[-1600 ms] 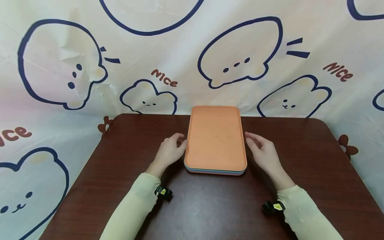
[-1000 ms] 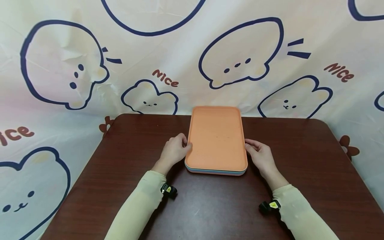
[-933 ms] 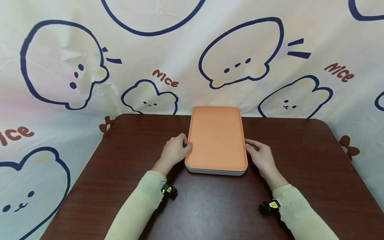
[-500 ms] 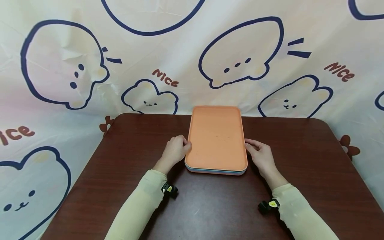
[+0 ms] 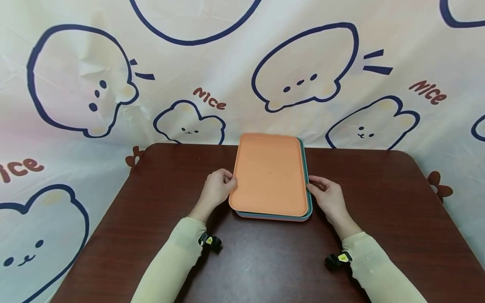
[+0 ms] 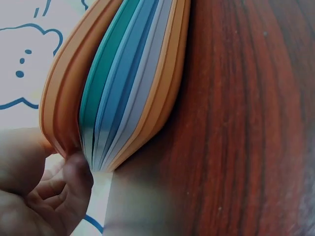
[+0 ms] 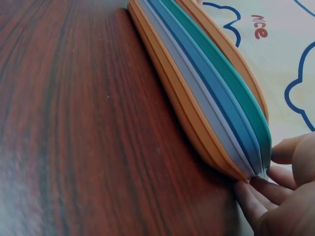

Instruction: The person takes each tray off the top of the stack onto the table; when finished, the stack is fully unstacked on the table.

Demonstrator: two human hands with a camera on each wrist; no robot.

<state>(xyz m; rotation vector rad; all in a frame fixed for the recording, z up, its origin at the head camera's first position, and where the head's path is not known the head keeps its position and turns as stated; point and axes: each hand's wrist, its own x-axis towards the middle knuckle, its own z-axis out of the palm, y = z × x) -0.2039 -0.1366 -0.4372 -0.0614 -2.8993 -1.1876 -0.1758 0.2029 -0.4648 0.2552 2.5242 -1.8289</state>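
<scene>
A stack of shallow rectangular trays stands at the back middle of the table. Its top orange tray [image 5: 269, 172] is shifted left and slightly raised at its left side, uncovering the right rim of the green tray [image 5: 305, 168]. Beneath are a blue tray [image 6: 120, 73], a lavender tray [image 6: 147, 76] and a bottom orange tray [image 7: 192, 125]. My left hand [image 5: 216, 189] pinches the top tray's left edge between thumb and fingers. On the right side, my right hand [image 5: 331, 202] holds the lower trays' edge, thumb at the green rim, fingertips against the side.
The dark brown wooden table [image 5: 265, 269] extends around the stack. Behind it hangs a pale cloth [image 5: 235, 63] printed with cartoon figures, close to the table's back edge. A small black camera is strapped to each wrist.
Both hands have come to the stack's sides, and the left has taken hold of the top orange tray. That tray has slid left, exposing the green one; the lower trays have stayed put.
</scene>
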